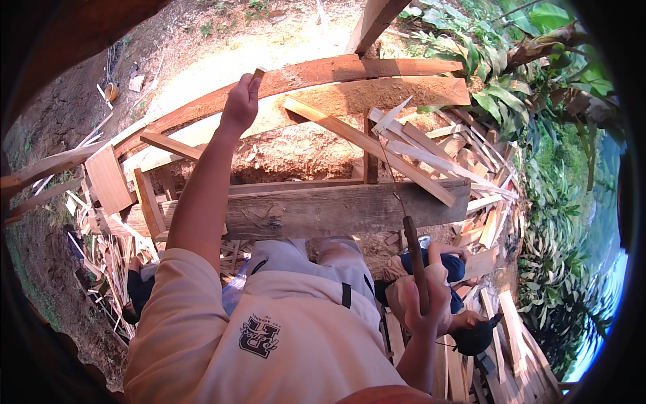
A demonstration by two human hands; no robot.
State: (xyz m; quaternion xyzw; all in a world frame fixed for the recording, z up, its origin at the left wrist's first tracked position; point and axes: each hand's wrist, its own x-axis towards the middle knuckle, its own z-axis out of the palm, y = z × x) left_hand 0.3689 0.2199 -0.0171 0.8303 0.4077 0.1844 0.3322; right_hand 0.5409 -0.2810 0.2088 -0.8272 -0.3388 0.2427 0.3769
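My left hand (241,102) is stretched far forward, its fingers closed around a small piece of wood (260,72) with only a pale end showing. It is held above the long reddish-brown timber (303,75). Low on the right, my right hand (431,306) grips a tool by its long dark wooden handle (415,262). A thin metal part runs from that handle toward the beams; its exact kind is unclear. Between my hands, a weathered grey plank (343,210) lies crosswise in front of my legs. A narrow board (370,149) slants across it from the timbers behind.
Two people sit close by: one (473,333) at lower right, another (140,286) partly hidden at left. Wood offcuts (464,151) pile up on the right. An upright post (374,27) stands at the back. Leafy plants (501,101) border the right side.
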